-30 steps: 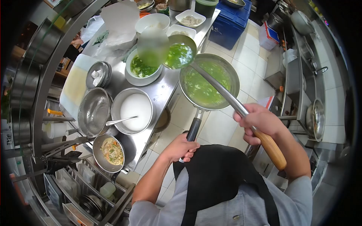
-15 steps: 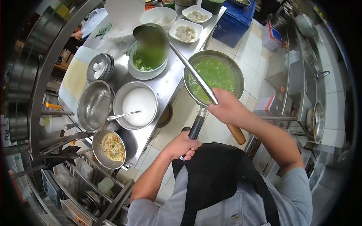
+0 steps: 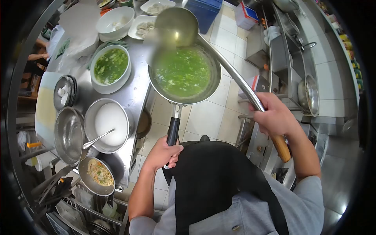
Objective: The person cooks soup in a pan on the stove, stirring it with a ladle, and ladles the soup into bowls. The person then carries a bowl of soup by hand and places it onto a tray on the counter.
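Observation:
My left hand (image 3: pixel 163 152) is wrapped round the black handle of a frying pan (image 3: pixel 215 80), which holds green soup with pale shreds in it. In my right hand (image 3: pixel 273 117) is the long metal shaft of a large ladle (image 3: pixel 178 28), its wooden end sticking out below my fist. The ladle's bowl hangs above the far rim of the pan, partly blurred. A white bowl (image 3: pixel 96 78) of the same green soup stands on the steel counter, left of the pan.
On the steel counter (image 3: pixel 135 92) are a pot (image 3: pixel 126 129) of white liquid with a spoon, a strainer (image 3: pixel 68 135), stacked small bowls (image 3: pixel 70 92) and a pan of shredded food (image 3: pixel 88 178). Dishes of dumplings (image 3: pixel 135 35) sit at the back. Shelving (image 3: pixel 282 66) lines the right.
The ladle has moved from over the white bowl to above the pan, and its bowl now shows little soup. The white bowl looks fuller. My view has shifted to the right.

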`<state>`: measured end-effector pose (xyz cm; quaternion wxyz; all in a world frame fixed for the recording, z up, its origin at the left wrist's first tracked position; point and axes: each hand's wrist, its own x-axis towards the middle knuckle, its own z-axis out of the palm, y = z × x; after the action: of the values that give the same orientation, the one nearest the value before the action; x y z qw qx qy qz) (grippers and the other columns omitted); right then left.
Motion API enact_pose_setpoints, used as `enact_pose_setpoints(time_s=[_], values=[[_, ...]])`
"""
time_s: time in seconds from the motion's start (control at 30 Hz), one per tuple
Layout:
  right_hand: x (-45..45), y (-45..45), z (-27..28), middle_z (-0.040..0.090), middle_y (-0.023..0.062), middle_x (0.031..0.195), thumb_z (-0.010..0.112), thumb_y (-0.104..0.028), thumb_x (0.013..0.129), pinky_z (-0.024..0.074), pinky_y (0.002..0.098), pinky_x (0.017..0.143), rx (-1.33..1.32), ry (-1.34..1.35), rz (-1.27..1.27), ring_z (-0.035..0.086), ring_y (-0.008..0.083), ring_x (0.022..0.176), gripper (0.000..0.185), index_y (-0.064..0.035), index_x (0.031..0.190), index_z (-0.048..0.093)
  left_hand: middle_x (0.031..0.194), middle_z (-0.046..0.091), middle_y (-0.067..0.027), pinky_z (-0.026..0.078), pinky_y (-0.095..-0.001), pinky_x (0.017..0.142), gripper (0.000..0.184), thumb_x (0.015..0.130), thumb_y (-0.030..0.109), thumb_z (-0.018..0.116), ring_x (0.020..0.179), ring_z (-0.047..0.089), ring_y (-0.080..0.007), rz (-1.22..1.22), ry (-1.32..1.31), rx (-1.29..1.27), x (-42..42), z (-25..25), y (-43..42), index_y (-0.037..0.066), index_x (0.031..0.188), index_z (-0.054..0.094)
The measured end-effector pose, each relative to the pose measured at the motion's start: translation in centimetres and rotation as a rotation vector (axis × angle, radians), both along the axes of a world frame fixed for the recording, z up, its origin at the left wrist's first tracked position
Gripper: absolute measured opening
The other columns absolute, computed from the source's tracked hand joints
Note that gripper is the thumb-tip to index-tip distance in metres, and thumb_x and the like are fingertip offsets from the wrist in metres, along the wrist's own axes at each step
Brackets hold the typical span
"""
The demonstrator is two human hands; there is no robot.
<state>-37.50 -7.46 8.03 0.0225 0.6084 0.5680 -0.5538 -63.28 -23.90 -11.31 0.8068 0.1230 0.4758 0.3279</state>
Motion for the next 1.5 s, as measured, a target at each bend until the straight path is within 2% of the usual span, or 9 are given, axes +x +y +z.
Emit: enact_pose_setpoints(time_s=[0.1,0.2,0.27,0.6,0.87,1.0,1.2,1.33,1.5], values=[[2.1,-0.9,-0.2,0.051,0.0059,0.067,0.058,-0.008,0.076,0.0449,0.0324,0.046,0.108,-0.184,0.037,0.054,0.0153,0.05,0.013,-0.0002,0.084,0.053,0.059,0.044,-0.002,0.035,-0.0287,0.035,0.024,0.087,0.0,0.062,0.042,0.042,-0.0097,0.004,0.039,0.002,0.3,0.2,0.5,0.007,0.082,0.04],[3.5,-1.8,-0.8,0.043,-0.0008,0.065,0.053,-0.002,0.078,0.0378,0.0289,0.044,0.078,-0.248,-0.043,0.045,0.0092,0.049,0.013,-0.0054,0.09,0.05,0.058,0.044,-0.002,0.036,-0.0285,0.035,0.024,0.087,0.0,0.062,0.042,0.042,-0.0096,-0.004,0.049,0.004,0.5,-0.4,0.9,0.008,0.081,0.04],[5.2,-2.2,-2.3,0.051,0.0112,0.067,0.058,-0.013,0.076,0.0451,0.0391,0.059,0.234,-0.307,0.103,0.053,0.0215,0.061,0.019,0.0038,0.082,0.051,0.058,0.044,-0.0013,0.035,-0.0282,0.035,0.025,0.088,0.001,0.062,0.042,0.042,-0.0095,-0.004,0.048,0.002,0.7,-0.5,1.1,0.008,0.08,0.041],[7.2,-3.3,-4.9,0.052,0.0179,0.068,0.058,-0.016,0.076,0.0441,0.0433,0.063,0.255,-0.307,0.152,0.051,0.0296,0.063,0.022,0.0034,0.08,0.05,0.057,0.044,-0.0014,0.035,-0.028,0.035,0.022,0.089,0.0,0.06,0.041,0.041,-0.0093,0.006,0.059,0.012,1.5,-0.8,2.0,0.008,0.081,0.041],[6.1,-0.5,-6.9,0.06,0.0262,0.079,0.057,-0.014,0.078,0.0475,0.0485,0.07,0.439,-0.405,0.255,0.062,0.0412,0.076,0.02,0.0043,0.084,0.052,0.057,0.043,-0.0015,0.034,-0.028,0.035,0.022,0.089,0.001,0.061,0.042,0.041,-0.0094,-0.017,0.053,0.014,1.2,-0.9,2.5,0.008,0.081,0.041],[5.6,-1.1,-7.6,0.062,0.0247,0.076,0.058,-0.013,0.078,0.0499,0.0476,0.068,0.367,-0.431,0.211,0.063,0.0413,0.074,0.019,0.0047,0.085,0.054,0.058,0.043,-0.0015,0.034,-0.0279,0.035,0.023,0.089,0.001,0.062,0.042,0.042,-0.0095,-0.02,0.038,0.016,1.1,-1.0,3.0,0.008,0.081,0.042],[4.8,-3.2,-5.2,0.055,0.0137,0.074,0.061,-0.013,0.076,0.0504,0.0384,0.067,-0.301,-0.176,-0.051,0.063,0.0236,0.075,0.02,0.0026,0.083,0.051,0.058,0.043,-0.001,0.035,-0.0278,0.035,0.022,0.088,0.002,0.063,0.043,0.042,-0.0092,0.0,0.051,0.029,1.3,-1.5,3.5,0.007,0.081,0.043],[5.6,-6.1,-5.0,0.053,0.0126,0.071,0.059,-0.008,0.078,0.0452,0.0353,0.059,0.103,-0.176,0.143,0.052,0.021,0.062,0.015,0.0025,0.081,0.049,0.058,0.043,-0.0008,0.035,-0.0278,0.035,0.021,0.088,0.002,0.062,0.043,0.042,-0.009,0.004,0.046,0.05,1.3,-1.3,3.6,0.007,0.08,0.043],[4.4,-6.9,-1.8,0.05,0.0121,0.067,0.058,-0.009,0.081,0.0449,0.0375,0.057,0.213,-0.242,0.146,0.053,0.0208,0.059,0.016,0.0012,0.082,0.046,0.057,0.042,-0.0005,0.036,-0.0277,0.035,0.022,0.089,0.001,0.062,0.042,0.042,-0.0089,0.01,0.031,0.06,1.4,-1.9,3.7,0.008,0.08,0.043]])
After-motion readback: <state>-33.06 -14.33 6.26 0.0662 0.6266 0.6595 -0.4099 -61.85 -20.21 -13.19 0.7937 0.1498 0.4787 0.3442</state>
